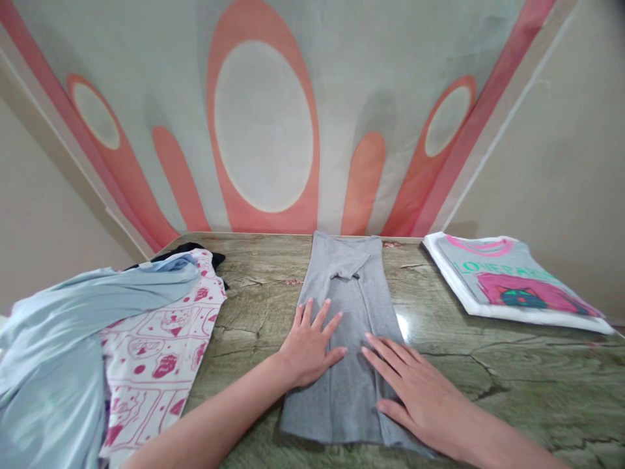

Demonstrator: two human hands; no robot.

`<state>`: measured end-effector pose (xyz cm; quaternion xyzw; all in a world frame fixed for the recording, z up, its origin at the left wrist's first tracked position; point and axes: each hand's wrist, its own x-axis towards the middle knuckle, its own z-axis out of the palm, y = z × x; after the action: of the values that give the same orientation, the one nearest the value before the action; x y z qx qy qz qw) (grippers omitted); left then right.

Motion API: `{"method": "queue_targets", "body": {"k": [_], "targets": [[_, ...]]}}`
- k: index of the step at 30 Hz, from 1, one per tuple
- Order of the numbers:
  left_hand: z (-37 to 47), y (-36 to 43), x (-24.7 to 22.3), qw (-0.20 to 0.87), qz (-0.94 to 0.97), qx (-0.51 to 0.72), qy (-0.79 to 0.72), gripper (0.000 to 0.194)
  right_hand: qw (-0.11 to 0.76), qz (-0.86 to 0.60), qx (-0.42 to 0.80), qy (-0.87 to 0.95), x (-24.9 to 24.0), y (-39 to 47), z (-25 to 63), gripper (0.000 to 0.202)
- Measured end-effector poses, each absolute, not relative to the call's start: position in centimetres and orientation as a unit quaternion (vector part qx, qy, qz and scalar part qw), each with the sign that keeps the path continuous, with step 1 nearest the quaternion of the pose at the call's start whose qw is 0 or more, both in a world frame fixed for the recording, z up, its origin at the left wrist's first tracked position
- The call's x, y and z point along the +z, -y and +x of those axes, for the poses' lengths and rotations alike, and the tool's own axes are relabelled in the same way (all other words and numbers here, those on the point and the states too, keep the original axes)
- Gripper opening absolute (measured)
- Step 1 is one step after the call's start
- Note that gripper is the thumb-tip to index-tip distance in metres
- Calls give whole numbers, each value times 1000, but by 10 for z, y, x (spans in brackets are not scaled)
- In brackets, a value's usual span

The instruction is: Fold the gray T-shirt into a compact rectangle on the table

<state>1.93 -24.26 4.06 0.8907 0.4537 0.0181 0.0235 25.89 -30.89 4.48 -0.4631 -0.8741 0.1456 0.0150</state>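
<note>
A grey T-shirt [354,397] lies lengthwise down the middle of the wooden-patterned table, its sides folded inward into a long strip. One short sleeve [349,260] rests on top near the far end. My left hand [312,345] presses flat on the left side of the shirt, fingers spread. On the lower right part lies my right hand [407,384], its fingers stretched out across the folded side. Both hands touch the cloth without gripping it.
To the left is a loose heap with a light blue garment [53,365] over a white one with pink prints [161,345] and something black [195,247]. Folded shirts [512,280] are stacked at right. A wall with a coral pattern [263,221] stands behind the table [244,365].
</note>
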Motion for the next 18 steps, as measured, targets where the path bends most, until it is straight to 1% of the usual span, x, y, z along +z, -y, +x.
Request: {"method": "queue_targets", "body": {"k": [6,8,10,13,15,18], "targets": [[17,264,60,99,896,-25,-432,64,12,-438,204,875,61,310,268,62],[11,256,62,112,897,-13,-426,62,36,-434,230,870,64,300,275,58],[6,236,59,101,896,11,-431,61,77,-444,240,860,62,280,281,53],[2,189,48,71,889,20,-452,60,153,-471,206,844,47,230,288,51],[4,155,40,45,876,24,-479,60,185,-488,170,836,33,189,288,55],[14,110,30,20,872,39,-488,58,193,-508,113,832,17,128,281,62]]}}
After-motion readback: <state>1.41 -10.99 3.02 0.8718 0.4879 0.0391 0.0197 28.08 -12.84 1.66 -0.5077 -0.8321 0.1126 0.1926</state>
